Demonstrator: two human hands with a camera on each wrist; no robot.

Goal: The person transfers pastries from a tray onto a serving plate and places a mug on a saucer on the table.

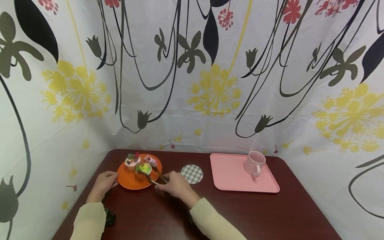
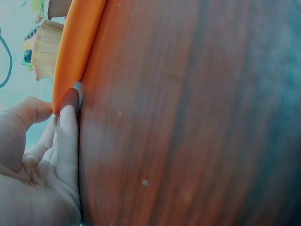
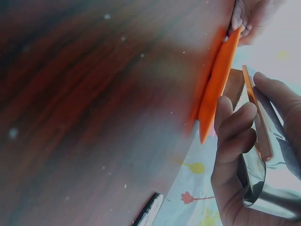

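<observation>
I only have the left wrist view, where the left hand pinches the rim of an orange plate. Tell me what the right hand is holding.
Observer: The right hand grips metal tongs.
Operator: Say where their tips are.
Observer: On either side of the small cake with the yellow-and-green top; whether they touch it, I can't tell.
Operator: Report what's on the right side of the table.
Observer: A pink tray with a mug standing on it.
</observation>
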